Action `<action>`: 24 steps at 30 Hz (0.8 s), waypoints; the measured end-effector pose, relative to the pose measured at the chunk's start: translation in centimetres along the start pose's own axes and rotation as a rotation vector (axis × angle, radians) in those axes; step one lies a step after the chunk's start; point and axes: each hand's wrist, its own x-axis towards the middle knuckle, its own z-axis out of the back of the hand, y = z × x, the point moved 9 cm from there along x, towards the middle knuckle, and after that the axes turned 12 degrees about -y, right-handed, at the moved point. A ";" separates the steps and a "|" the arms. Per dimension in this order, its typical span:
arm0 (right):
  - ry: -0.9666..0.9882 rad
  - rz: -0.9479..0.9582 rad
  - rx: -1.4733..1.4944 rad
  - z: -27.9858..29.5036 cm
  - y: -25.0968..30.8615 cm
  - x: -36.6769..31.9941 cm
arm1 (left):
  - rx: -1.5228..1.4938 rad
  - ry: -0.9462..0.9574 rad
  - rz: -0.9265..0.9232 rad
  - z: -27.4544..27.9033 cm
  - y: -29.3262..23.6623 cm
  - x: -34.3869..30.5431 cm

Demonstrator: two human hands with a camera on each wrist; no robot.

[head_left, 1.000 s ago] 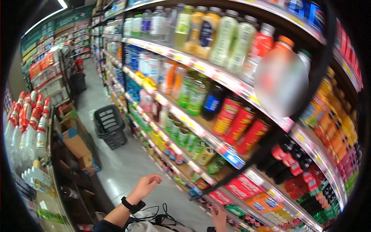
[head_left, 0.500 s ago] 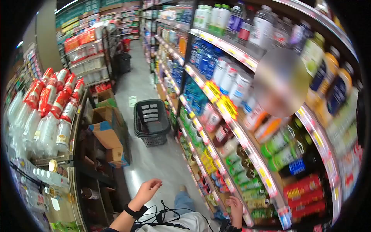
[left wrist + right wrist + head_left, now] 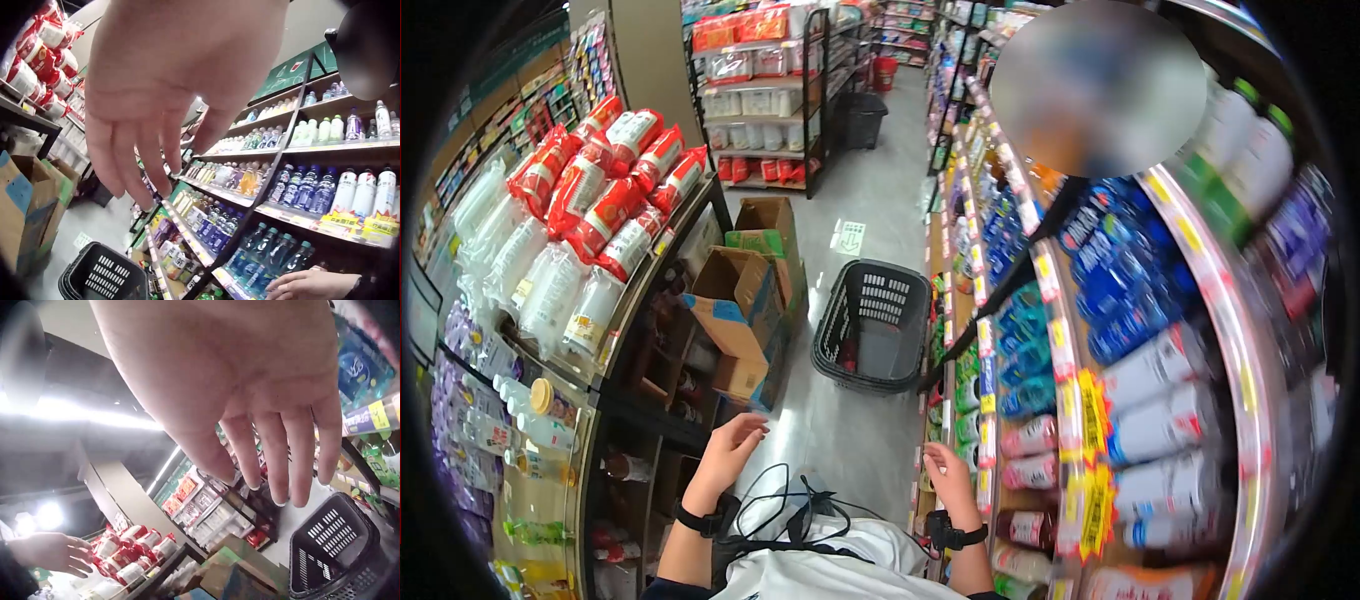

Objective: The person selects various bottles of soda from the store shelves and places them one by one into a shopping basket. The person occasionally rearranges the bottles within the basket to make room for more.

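Observation:
My left hand [image 3: 728, 455] hangs in the air with loosely bent fingers and holds nothing. Across from it, my right hand [image 3: 950, 475] is also bare, its fingers relaxed, near the edge of the drink shelves. A black shopping basket [image 3: 872, 325] stands on the aisle floor ahead of both hands; it looks like a stack, with slotted walls. In the left wrist view the basket [image 3: 103, 275] lies below the left fingertips. The right wrist view has the basket [image 3: 334, 544] below and beside the right fingers.
Shelves of bottled drinks [image 3: 1115, 270] line the right side. On the left, a rack carries red-and-white packages [image 3: 605, 200], with opened cardboard boxes [image 3: 735, 300] beside it on the floor. A black bin [image 3: 862, 120] stands farther down the aisle. Black cables [image 3: 800, 500] hang before my body.
My view has turned left and down, bringing the basket from the left to the middle. Both hands stay empty, and the right hand shows more fully now.

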 end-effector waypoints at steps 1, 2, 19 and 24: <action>0.035 -0.040 -0.029 -1.5 -1.0 2.0 | 0.000 0.016 0.015 -0.3 0.4 2.0; 0.066 -0.043 -0.043 -2.9 -1.7 3.8 | -0.010 0.029 0.049 -0.7 1.3 4.3; 0.212 -0.385 -0.236 -27.7 -26.7 37.3 | -0.114 0.505 0.530 -35.3 39.8 56.4; 0.008 -0.993 0.238 -37.9 -45.1 44.2 | 0.138 0.377 0.731 -43.6 54.1 56.1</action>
